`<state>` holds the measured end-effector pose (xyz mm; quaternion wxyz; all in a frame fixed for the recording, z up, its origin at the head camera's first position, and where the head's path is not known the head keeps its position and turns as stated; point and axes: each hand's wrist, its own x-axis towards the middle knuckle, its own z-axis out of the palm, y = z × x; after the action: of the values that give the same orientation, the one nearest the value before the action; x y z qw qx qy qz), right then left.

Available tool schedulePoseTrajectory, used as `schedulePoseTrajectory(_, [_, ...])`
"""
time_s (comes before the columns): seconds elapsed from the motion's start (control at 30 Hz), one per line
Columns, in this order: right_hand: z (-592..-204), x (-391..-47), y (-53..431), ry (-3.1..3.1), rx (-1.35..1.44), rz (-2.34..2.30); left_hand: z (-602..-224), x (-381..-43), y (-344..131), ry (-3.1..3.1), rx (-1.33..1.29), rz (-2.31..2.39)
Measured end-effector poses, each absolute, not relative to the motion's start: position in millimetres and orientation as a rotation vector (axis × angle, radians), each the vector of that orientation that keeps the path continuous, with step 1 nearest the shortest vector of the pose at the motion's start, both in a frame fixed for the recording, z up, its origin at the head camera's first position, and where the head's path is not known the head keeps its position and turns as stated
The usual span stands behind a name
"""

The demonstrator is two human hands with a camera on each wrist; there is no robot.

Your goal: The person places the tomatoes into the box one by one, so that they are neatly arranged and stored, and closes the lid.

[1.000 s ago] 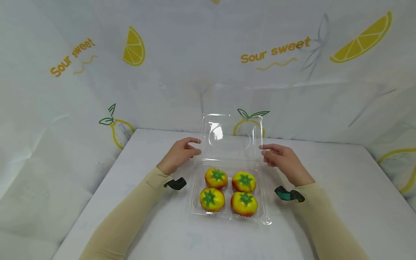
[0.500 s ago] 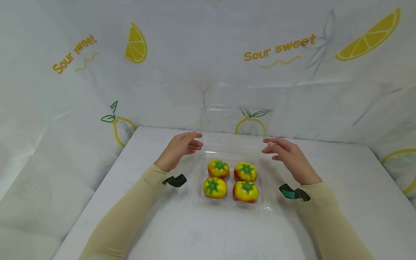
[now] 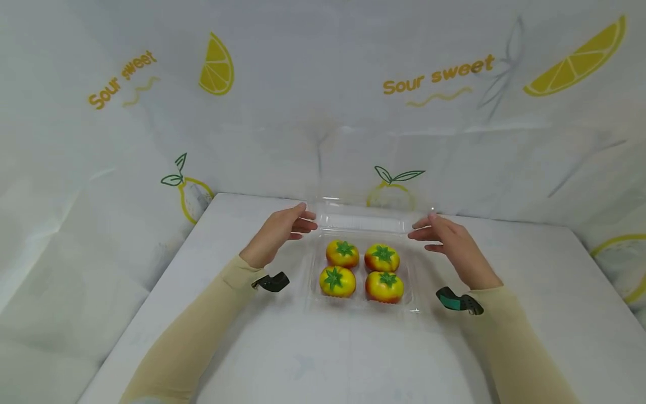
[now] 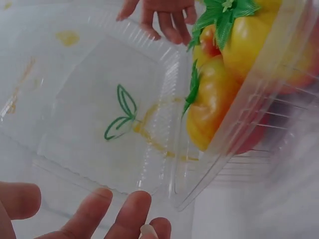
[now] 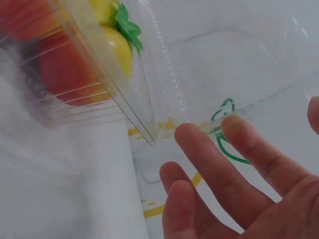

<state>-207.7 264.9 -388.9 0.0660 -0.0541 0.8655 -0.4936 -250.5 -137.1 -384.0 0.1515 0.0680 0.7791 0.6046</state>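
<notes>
A clear plastic clamshell box (image 3: 363,306) stands on the white table, with several yellow-and-red persimmon-like fruits (image 3: 338,281) with green leafy tops in its tray. Its see-through lid (image 3: 360,223) leans back from the hinge, toward the backdrop. At the lid's left side is my left hand (image 3: 280,230), fingers loosely extended; in the left wrist view its fingertips (image 4: 137,201) lie right at the lid's edge. My right hand (image 3: 454,247) mirrors it on the right side. The right wrist view shows straight fingers (image 5: 214,174) against the lid's edge, holding nothing between them.
Behind the table hangs a white backdrop (image 3: 303,101) printed with lemons and lettering. The white table (image 3: 303,353) ends at a back edge just behind the box. Dark bands (image 3: 272,281) circle both wrists over beige sleeves (image 3: 202,336).
The lid has swung further back, its far edge now lower in the head view. Both hands, earlier pinching near the lid's sides, have loosened their fingers. The tray sits slightly farther back.
</notes>
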Motion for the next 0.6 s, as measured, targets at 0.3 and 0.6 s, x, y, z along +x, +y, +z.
schedulePoseTrajectory(0.3, [-393,-187,268,2.592,-0.166,-1.306,-392,-228,-151,2.265,0.303,1.543])
schedulePoseTrajectory(0.6, [-398,-164,263,2.572,-0.245,-1.237,-398,-203,-159,2.358,0.366,1.417])
